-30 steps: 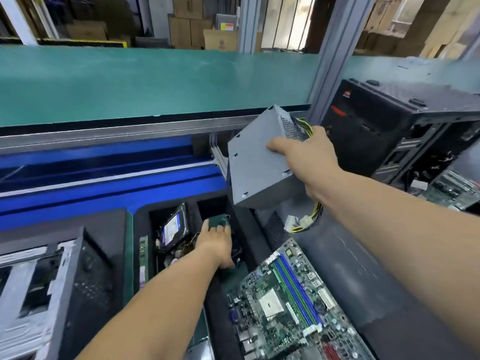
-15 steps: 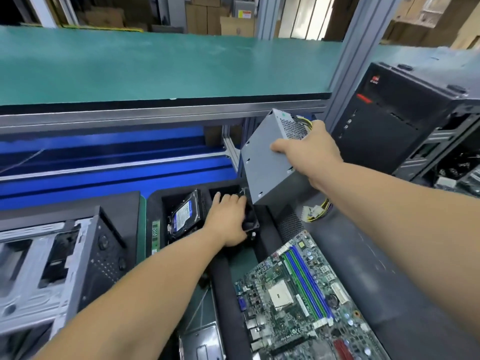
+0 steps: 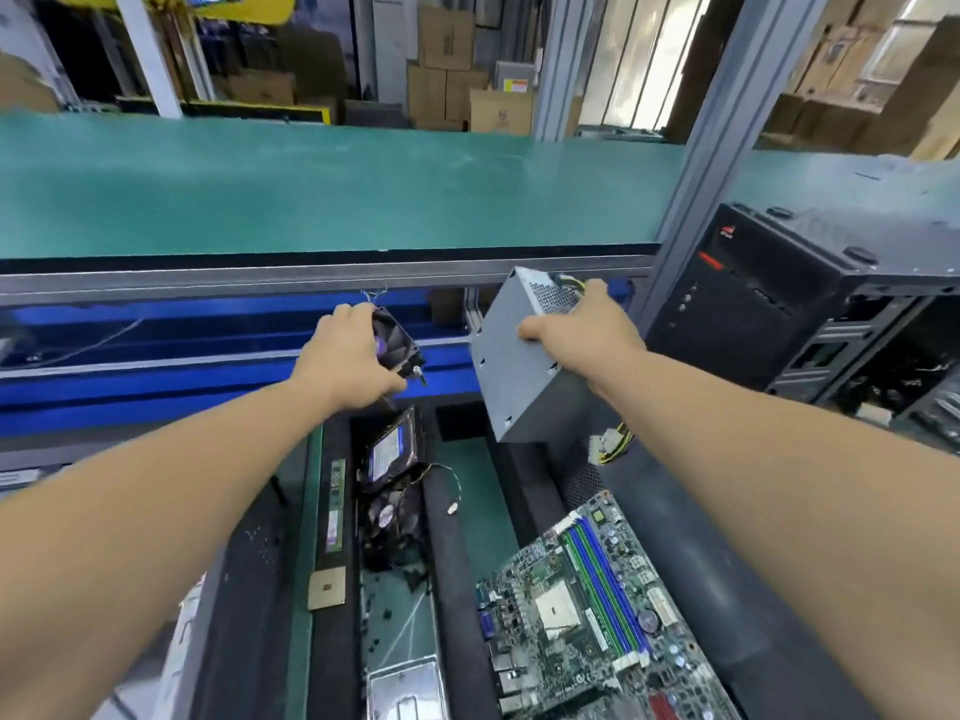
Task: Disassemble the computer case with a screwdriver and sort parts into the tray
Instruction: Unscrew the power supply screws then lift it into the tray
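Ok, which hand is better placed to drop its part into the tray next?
Probably the right hand: its power supply hangs just above the tray's bare green slot, while the left hand holds the fan back over the blue rail.

Single head cam, wide-angle, facing fwd/down, close over tray (image 3: pixel 467 537), edges probably distorted
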